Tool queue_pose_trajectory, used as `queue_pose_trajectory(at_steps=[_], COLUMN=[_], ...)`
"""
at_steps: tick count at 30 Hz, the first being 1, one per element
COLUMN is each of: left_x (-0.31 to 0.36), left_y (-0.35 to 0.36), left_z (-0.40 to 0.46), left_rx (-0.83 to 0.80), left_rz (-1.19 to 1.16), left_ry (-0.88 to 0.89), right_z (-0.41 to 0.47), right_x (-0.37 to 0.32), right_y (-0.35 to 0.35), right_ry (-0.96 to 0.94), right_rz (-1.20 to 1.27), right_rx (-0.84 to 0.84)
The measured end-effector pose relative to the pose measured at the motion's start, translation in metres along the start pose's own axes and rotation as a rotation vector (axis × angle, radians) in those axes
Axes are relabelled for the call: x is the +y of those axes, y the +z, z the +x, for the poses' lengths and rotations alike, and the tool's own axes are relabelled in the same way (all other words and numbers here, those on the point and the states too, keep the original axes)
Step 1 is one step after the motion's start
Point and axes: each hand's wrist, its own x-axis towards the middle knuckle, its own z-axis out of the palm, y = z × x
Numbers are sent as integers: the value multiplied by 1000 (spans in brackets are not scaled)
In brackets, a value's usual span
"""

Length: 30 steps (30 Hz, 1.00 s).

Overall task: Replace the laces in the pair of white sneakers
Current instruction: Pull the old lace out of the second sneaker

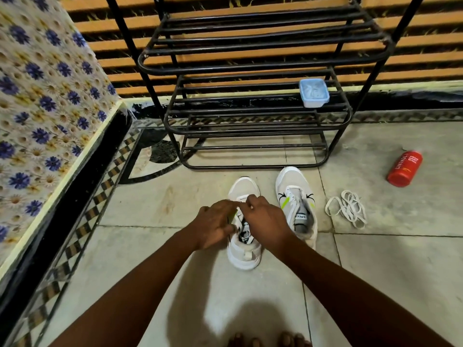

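Note:
Two white sneakers stand on the tiled floor, toes pointing away from me. The left sneaker (pixel 244 256) is under both my hands. My left hand (pixel 215 224) rests over its lacing area with fingers curled on the white lace. My right hand (pixel 265 216) pinches the lace near the front eyelets. The lace itself is mostly hidden by my fingers. The right sneaker (pixel 295 196) stands beside it with no lace and its tongue open. A loose white lace (pixel 348 209) lies in a tangle on the floor to the right.
A black metal shoe rack (pixel 250 116) stands just behind the sneakers, with a pale blue plastic box (pixel 313 92) on a shelf. A red bottle (pixel 404 169) lies on the floor at right. A floral-covered ledge (pixel 45 108) runs along the left. My toes (pixel 268 340) show at the bottom.

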Motion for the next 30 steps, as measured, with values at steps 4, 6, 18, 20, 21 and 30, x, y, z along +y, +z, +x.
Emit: queue_pose_trajectory(at_steps=[4, 6, 18, 20, 21, 30], left_x=[-5, -5, -4, -3, -3, -1], left_y=[19, 27, 47, 48, 48, 46], left_z=[5, 4, -2, -2, -3, -2], left_rx=[83, 159, 348, 356, 361, 352], left_rz=[53, 66, 158, 164, 158, 177], left_ry=[81, 92, 166, 165, 164, 149], right_z=[2, 4, 8, 8, 10, 27], right_x=[-4, -6, 21, 18, 17, 39], right_y=[-3, -4, 10, 10, 9, -11], right_ry=[17, 67, 397, 362, 313, -66], right_rz=[-15, 29, 599, 742, 767, 392], right_rx=[-57, -85, 237, 306, 309, -106])
